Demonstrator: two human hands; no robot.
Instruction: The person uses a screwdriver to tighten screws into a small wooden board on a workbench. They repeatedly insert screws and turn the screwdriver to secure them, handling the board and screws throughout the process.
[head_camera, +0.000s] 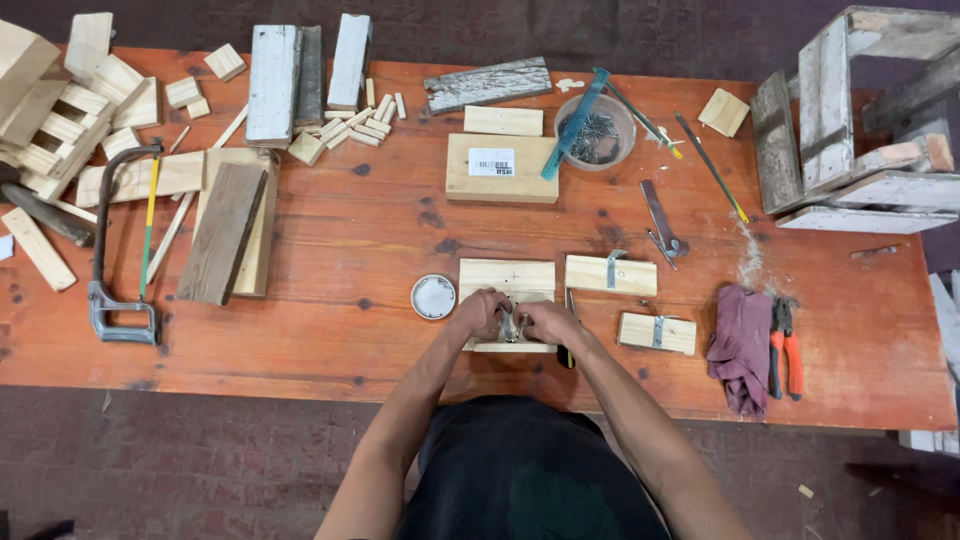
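A light wooden block (506, 277) lies near the front edge of the orange wooden table (380, 230). Both my hands rest on its near part. My left hand (479, 313) and my right hand (545, 321) pinch a small metal bracket (510, 327) between them, pressed against the block. What the fingertips hold besides the bracket is too small to tell. A dark tool with a yellow tip (567, 352) pokes out under my right wrist.
A round metal lid (433, 297) sits left of the block. Two blocks with brackets (611, 273) (657, 332) lie to the right, then a maroon rag (740, 345) and orange pliers (783, 347). A hacksaw (120, 250), planks and wood scraps crowd the left; a bowl of nails (596, 130) stands behind.
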